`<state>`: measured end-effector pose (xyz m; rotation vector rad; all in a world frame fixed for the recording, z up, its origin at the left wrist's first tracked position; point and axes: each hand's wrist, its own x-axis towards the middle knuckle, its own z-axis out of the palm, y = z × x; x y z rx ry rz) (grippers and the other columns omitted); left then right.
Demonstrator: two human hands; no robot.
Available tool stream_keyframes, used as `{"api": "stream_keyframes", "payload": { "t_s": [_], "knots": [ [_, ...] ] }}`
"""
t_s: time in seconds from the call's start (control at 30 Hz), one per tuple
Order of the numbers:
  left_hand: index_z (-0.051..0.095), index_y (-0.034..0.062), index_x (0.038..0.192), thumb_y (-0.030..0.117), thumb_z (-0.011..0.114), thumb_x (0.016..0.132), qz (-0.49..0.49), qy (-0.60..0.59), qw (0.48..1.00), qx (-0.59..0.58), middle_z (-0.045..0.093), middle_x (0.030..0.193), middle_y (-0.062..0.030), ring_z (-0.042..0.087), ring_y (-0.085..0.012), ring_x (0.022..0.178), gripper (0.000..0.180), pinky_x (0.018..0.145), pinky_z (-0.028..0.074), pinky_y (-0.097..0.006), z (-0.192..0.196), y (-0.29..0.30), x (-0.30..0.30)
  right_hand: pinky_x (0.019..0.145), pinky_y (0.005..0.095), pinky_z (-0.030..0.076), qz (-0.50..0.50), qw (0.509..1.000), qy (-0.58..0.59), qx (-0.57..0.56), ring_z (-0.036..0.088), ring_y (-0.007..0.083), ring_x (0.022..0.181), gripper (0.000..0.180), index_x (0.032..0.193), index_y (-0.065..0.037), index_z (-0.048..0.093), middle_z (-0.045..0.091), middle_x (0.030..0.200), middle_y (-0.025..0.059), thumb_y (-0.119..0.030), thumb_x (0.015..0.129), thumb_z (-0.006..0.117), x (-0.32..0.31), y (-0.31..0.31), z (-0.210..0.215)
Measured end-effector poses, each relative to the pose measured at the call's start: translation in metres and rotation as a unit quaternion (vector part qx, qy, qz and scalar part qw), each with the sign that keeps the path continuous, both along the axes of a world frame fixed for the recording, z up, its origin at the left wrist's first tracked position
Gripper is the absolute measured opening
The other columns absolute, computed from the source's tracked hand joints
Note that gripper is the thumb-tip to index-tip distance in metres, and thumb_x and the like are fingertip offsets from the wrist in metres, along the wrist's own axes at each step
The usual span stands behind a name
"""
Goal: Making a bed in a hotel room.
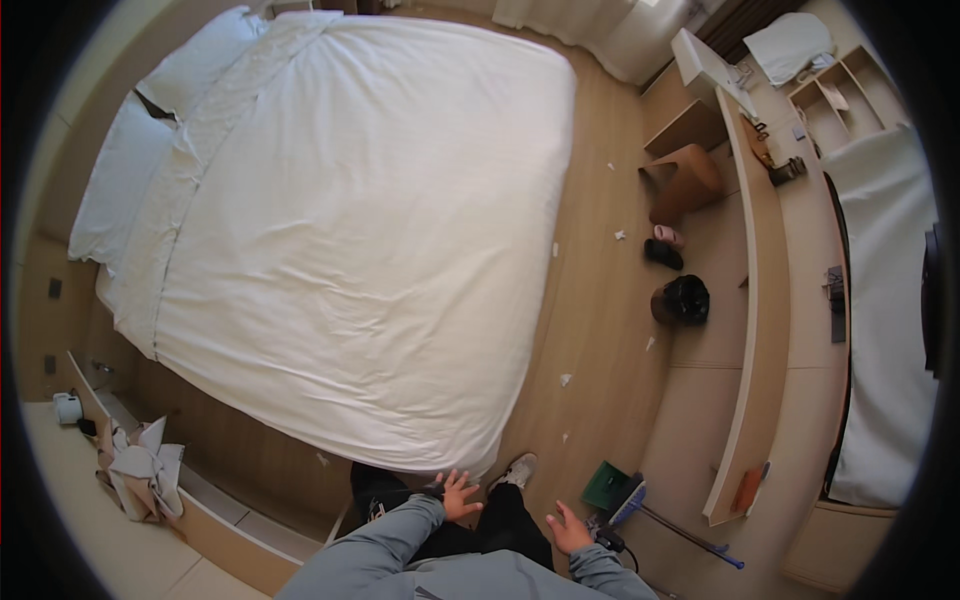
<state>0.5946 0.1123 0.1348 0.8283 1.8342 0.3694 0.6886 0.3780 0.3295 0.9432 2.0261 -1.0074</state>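
At the near edge of a bed (370, 240) covered in a smooth white sheet, my left hand (458, 496) is open with its fingers spread. It hovers beside the sheet's hanging corner; whether it touches the cloth I cannot tell. My right hand (571, 529) is off to the right over the floor, open and holding nothing, its fingers apart. Close to it are a green dustpan (602, 484) and a blue broom (627, 502) with a long thin handle. Light-coloured pillows (122, 185) lie at the bed's left end.
White scraps (566, 380) dot the wooden floor right of the bed. A black-lined bin (686, 299), dark slippers (662, 253) and a brown stool (690, 185) stand by the long desk (768, 330). At lower left, crumpled cloth (145, 468) drapes a low unit (222, 545).
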Motion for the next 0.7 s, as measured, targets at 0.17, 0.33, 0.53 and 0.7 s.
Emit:
{"api": "stream_keyframes", "payload": {
  "t_s": [0.17, 0.33, 0.53, 0.7],
  "knots": [
    [0.045, 0.0198, 0.138, 0.065, 0.046, 0.084, 0.188, 0.075, 0.979, -0.006, 0.024, 0.151, -0.0162, 0.018, -0.039, 0.14, 0.07, 0.109, 0.01, -0.062, 0.064, 0.068, -0.009, 0.103, 0.0365, 0.037, -0.04, 0.994, 0.102, -0.006, 0.046, 0.0315, 0.126, 0.058, 0.137, -0.001, 0.039, 0.049, 0.133, 0.0225, -0.033, 0.092, 0.056, 0.047, 0.133, 0.032],
    [0.052, 0.0163, 0.13, 0.052, 0.056, 0.085, 0.28, 0.161, 0.946, 0.037, 0.028, 0.148, -0.0227, 0.027, -0.0382, 0.136, 0.058, 0.108, 0.019, -0.059, 0.16, 0.146, -0.084, 0.102, 0.0368, 0.038, -0.07, 0.99, 0.117, 0.024, 0.048, 0.0321, 0.124, 0.059, 0.137, -0.002, 0.04, 0.05, 0.132, 0.022, -0.035, 0.091, 0.056, 0.052, 0.243, 0.066],
    [0.053, 0.014, 0.128, 0.049, 0.056, 0.085, 0.315, 0.205, 0.918, 0.125, 0.029, 0.146, -0.0247, 0.03, -0.0401, 0.134, 0.056, 0.107, 0.024, -0.058, 0.219, 0.221, -0.142, 0.102, 0.0358, 0.038, -0.135, 0.971, 0.196, -0.022, 0.049, 0.0294, 0.123, 0.058, 0.138, -0.002, 0.039, 0.051, 0.131, 0.0214, -0.033, 0.092, 0.055, -0.012, 0.322, 0.068],
    [0.055, 0.009, 0.126, 0.038, 0.06, 0.086, 0.338, 0.208, 0.901, 0.174, 0.028, 0.144, -0.0321, 0.034, -0.0428, 0.131, 0.05, 0.108, 0.029, -0.045, 0.233, 0.269, -0.191, 0.099, 0.0344, 0.04, -0.091, 0.966, 0.241, -0.018, 0.053, 0.0265, 0.116, 0.052, 0.134, 0.0, 0.042, 0.055, 0.125, 0.019, -0.03, 0.093, 0.055, -0.104, 0.374, 0.076]
  ]
}}
